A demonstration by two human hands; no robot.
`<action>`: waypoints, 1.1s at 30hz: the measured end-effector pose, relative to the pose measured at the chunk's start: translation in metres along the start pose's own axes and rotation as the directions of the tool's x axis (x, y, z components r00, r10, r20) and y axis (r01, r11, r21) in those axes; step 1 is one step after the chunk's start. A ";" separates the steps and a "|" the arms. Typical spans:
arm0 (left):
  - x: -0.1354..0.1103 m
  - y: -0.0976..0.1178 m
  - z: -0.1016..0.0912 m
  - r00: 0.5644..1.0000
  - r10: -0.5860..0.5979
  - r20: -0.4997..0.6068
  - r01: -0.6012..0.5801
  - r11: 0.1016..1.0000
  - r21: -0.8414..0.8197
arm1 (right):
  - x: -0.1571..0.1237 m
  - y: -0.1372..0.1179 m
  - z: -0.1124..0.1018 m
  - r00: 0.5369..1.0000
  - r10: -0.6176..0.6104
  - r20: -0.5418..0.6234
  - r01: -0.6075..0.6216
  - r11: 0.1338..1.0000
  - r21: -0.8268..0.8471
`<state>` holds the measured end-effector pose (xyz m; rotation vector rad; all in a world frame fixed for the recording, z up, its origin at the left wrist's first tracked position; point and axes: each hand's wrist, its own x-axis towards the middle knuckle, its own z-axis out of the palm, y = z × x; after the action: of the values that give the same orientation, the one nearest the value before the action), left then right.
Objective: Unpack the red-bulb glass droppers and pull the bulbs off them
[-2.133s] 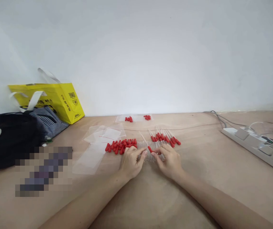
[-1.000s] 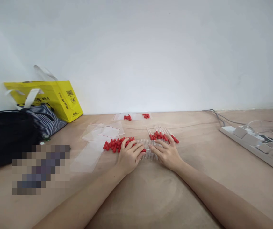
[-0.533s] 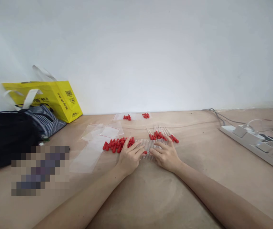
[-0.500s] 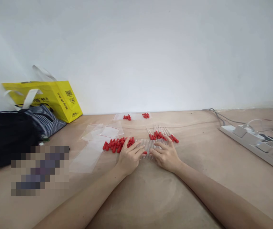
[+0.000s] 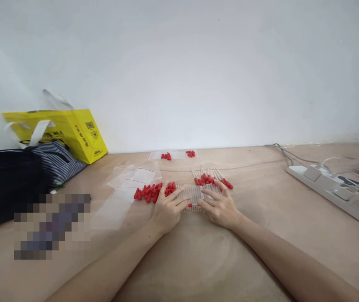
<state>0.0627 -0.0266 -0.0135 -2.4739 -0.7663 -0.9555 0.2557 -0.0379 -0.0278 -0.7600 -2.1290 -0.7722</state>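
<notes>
My left hand (image 5: 169, 209) is closed, its fingertips pinching a red rubber bulb (image 5: 190, 205). My right hand (image 5: 220, 208) grips a thin clear dropper tube that meets the bulb between the two hands; most of the tube is hidden by the fingers. Below them lies a row of clear dropper tubes (image 5: 192, 192) side by side on the table. A pile of loose red rubber bulbs (image 5: 150, 193) is just left of my left hand. Behind my right hand, several droppers with red bulbs (image 5: 209, 178) lie with their thin tips pointing away.
Clear zip bags (image 5: 112, 209) lie on the left, and another bag with red bulbs (image 5: 179, 155) is by the wall. A yellow bag (image 5: 88, 134), a striped bag (image 5: 60, 161) and a black bag (image 5: 9, 184) stand far left. A white power strip (image 5: 333, 193) lies right.
The red bulb and tube between my hands have come closer together, with the bulb showing slightly more. Both hands stay in nearly the same place; the view has shifted slightly.
</notes>
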 end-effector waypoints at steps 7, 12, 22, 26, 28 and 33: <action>-0.007 -0.015 -0.011 0.993 -0.117 0.017 0.116 0.993 0.023 | -0.017 0.035 -0.019 0.954 0.300 -0.008 -0.300 0.952 -0.068; -0.012 -0.024 -0.006 0.982 -0.184 -0.034 0.184 0.983 -0.008 | -0.023 0.048 -0.023 0.759 0.632 0.156 -0.621 0.775 -0.118; -0.013 -0.038 -0.004 0.908 -0.412 -0.070 0.408 0.911 -0.068 | -0.026 0.033 -0.008 0.638 0.646 0.419 -0.633 0.750 -0.192; -0.015 -0.056 -0.016 0.873 -0.477 -0.105 0.478 0.878 -0.017 | -0.031 0.034 -0.004 0.654 0.635 0.411 -0.639 0.755 -0.148; -0.019 -0.070 -0.024 0.835 -0.534 -0.133 0.542 0.840 0.031 | -0.032 0.034 -0.002 0.677 0.626 0.387 -0.636 0.762 -0.120; -0.031 -0.094 -0.038 0.716 -0.691 -0.102 0.697 0.697 0.170 | -0.031 0.031 0.003 0.735 0.598 0.320 -0.624 0.781 -0.027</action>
<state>-0.0326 0.0161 0.0058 -1.9793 -1.7739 -1.0731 0.2936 -0.0244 -0.0449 -1.5223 -1.9541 -0.2061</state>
